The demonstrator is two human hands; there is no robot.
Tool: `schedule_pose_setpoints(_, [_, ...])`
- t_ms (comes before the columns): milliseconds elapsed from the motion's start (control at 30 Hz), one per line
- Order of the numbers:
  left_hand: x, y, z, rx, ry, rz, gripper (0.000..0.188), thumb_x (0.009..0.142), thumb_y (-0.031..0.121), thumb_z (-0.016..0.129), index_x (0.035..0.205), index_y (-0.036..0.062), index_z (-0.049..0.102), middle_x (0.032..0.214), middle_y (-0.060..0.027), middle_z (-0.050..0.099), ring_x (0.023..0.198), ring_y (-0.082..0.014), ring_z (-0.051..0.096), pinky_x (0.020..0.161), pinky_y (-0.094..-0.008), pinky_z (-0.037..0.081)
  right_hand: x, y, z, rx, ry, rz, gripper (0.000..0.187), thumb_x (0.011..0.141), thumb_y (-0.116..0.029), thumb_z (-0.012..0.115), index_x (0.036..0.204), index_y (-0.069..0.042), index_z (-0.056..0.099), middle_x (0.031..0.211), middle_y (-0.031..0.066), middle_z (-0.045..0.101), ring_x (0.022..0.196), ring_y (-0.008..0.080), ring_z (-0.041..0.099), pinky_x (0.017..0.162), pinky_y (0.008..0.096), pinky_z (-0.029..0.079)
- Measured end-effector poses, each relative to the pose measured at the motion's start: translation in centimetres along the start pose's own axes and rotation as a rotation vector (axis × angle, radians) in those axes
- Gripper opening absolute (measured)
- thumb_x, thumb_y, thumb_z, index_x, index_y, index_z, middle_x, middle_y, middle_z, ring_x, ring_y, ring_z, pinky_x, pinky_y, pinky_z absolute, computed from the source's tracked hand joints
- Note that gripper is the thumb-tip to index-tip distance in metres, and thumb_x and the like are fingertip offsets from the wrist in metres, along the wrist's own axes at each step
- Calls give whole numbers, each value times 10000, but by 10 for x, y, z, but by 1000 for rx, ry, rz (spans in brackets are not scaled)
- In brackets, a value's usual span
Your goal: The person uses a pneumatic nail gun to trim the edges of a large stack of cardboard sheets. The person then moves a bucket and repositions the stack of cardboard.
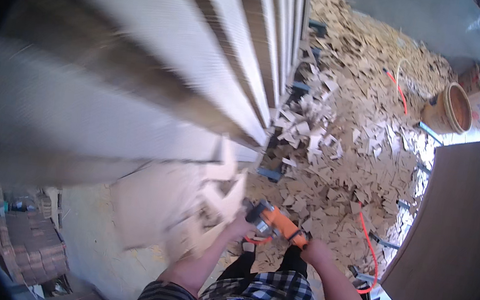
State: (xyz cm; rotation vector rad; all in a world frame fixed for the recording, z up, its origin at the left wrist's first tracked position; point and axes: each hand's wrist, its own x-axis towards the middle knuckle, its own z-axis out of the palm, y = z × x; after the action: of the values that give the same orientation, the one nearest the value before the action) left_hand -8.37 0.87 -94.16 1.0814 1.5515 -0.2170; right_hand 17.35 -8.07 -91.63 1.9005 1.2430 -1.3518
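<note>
My hands hold an orange hand-held power tool (pixel 283 225) with a grey-black head, level in front of my body. Its exact kind is not clear. My left hand (pixel 238 226) is closed at the head end, its fingers partly hidden. Round the rear end, my right hand (pixel 316 253) is wrapped. Just left of my left hand, pale cardboard scraps (pixel 224 193) stick out in jagged pieces, blurred, beside a broad tan sheet (pixel 152 205). Above them rises a tall striped stack of white and brown board (pixel 139 95), smeared by motion.
Cardboard offcuts (pixel 341 156) cover the floor ahead and to the right. A red hose (pixel 369 241) curves over them. A brown bucket (pixel 450 110) stands at the far right, near a large brown board (pixel 452 230). Bundled brown pieces (pixel 30 247) lie at lower left.
</note>
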Motion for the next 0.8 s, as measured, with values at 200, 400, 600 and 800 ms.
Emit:
schedule_pose_setpoints(200, [-150, -44, -54, -348, -496, 67, 200, 725, 125, 663, 871, 13, 586, 656, -67, 589, 525, -114, 562, 452, -252, 430, -129, -17, 35, -163, 49, -207, 292, 676, -302, 580, 877, -109, 664, 850, 169, 640, 802, 323, 625, 692, 424, 500])
schedule_pose_setpoints(400, [-298, -30, -96, -340, -388, 250, 165, 716, 109, 646, 821, 8, 568, 644, -51, 586, 524, -105, 540, 493, -247, 422, -226, -49, 70, -64, 122, -308, 343, 667, -289, 581, 958, -112, 622, 869, 157, 640, 823, 329, 613, 713, 427, 492])
schedule_pose_setpoints(600, [-361, 6, -111, 133, -306, 737, 368, 699, 237, 695, 918, -13, 536, 811, -123, 620, 726, -201, 602, 670, -312, 473, -261, -49, 86, 289, 397, -369, 320, 612, -256, 677, 831, -37, 599, 682, 167, 611, 663, 330, 617, 595, 398, 474])
schedule_pose_setpoints(800, [-423, 73, -127, 355, -229, 1096, 333, 686, 230, 637, 817, -48, 509, 744, -225, 595, 730, -366, 595, 655, -411, 464, -254, -51, 90, 686, 739, -525, 213, 636, -133, 674, 782, 6, 607, 644, 137, 611, 592, 216, 610, 574, 345, 467])
